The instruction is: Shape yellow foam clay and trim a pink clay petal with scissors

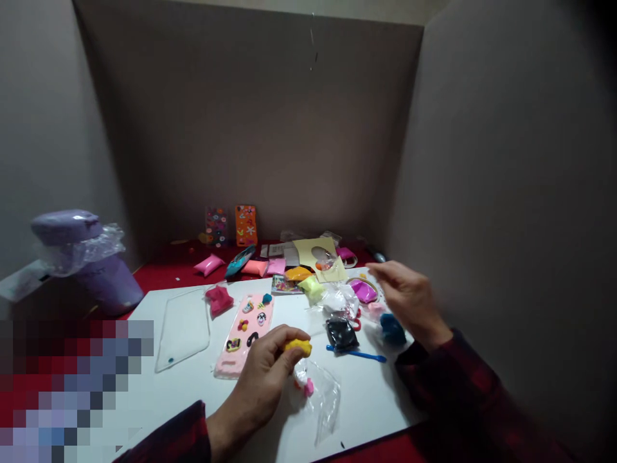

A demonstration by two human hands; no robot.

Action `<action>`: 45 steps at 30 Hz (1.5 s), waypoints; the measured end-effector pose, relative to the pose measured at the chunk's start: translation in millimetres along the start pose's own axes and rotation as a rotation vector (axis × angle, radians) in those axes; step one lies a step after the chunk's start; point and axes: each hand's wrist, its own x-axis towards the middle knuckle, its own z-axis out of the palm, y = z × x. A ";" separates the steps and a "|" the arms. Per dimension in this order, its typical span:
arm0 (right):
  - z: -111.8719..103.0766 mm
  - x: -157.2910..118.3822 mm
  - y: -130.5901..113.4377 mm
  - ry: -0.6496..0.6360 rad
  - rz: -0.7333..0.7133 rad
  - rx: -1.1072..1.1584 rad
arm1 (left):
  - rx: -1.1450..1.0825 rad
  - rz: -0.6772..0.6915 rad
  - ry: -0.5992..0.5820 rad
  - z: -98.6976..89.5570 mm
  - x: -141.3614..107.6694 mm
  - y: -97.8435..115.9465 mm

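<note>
My left hand (264, 368) is closed around a lump of yellow clay (299, 348), which sticks out between thumb and forefinger. Raised at the right, my right hand (409, 299) has its fingers drawn together in a pinch; whatever is between the tips is too small or hidden to name. Beside my left hand lies a pink phone case (229, 360) decorated with small clay figures. Under the yellow lump, a clear plastic bag (324, 402) rests on the white board (180, 408), with a bit of pink clay (308, 387) by it. Dark blue clay (393, 329) sits below my right hand.
A black clay packet (342, 334) and a blue modelling tool (359, 354) lie mid-board. A clear case (183, 328) is at left. Colourful clay packets (255, 267) and two decorated cases (245, 225) stand behind. A purple padded object (103, 276) and grey walls (250, 116) flank the board.
</note>
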 end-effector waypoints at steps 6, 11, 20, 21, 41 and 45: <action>-45.8 6.1 27.1 0.144 0.358 0.016 | -0.016 -0.023 -0.003 0.8 0.2 -1.1; -60.5 -3.6 47.4 -0.032 0.398 -0.091 | -0.036 -0.092 -0.029 1.6 1.6 -3.9; -48.0 -18.3 34.8 -0.402 0.352 -0.206 | 0.121 0.037 -0.011 0.5 6.9 1.7; -43.7 -19.9 32.0 -0.443 0.337 -0.271 | 0.127 0.038 -0.008 0.4 6.8 1.1; -48.9 -19.0 42.1 -0.249 0.533 -0.086 | 0.116 -0.028 0.066 0.6 5.6 -1.5; -47.6 -20.4 40.3 -0.275 0.510 -0.054 | 0.118 -0.027 0.068 0.9 5.4 -1.3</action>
